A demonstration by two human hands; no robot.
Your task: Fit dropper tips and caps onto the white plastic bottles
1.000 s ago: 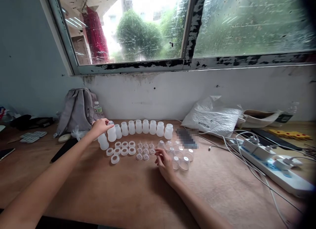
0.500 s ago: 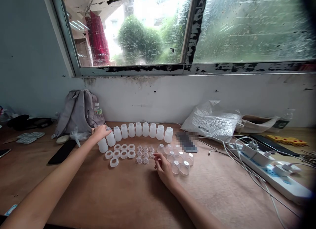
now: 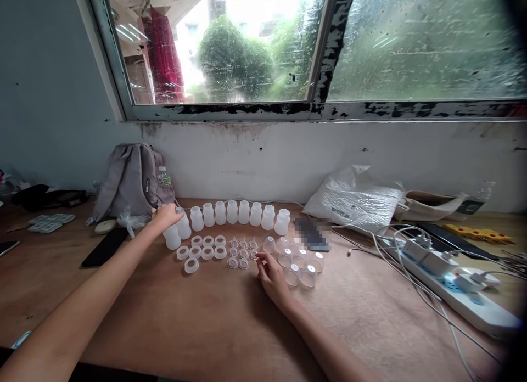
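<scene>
My left hand (image 3: 165, 218) reaches to the left end of a curved row of frosted white baby bottles (image 3: 232, 213). Its fingers close round the top of the end bottle (image 3: 172, 239), hiding that bottle's neck. Low on the table, my right hand (image 3: 272, 276) rests with loosely bent fingers, holding nothing visible. Its fingertips lie beside the clear bottle nipples (image 3: 243, 254), which stand in short rows. Right of this hand are several transparent domed caps (image 3: 308, 277). White screw rings (image 3: 191, 265) lie in rows between the nipples and the left-hand bottles.
Behind my left hand are a grey backpack (image 3: 127, 179), a black phone (image 3: 105, 248) and a knotted plastic bag (image 3: 132, 222). A silver mailing bag (image 3: 354, 201) and a partly blurred dark phone (image 3: 312, 234) lie right. Cables run to a white power strip (image 3: 473, 302).
The view has tilted slightly, so the tabletop things sit a little higher. My left hand stays at the end bottle, and my right hand has barely moved.
</scene>
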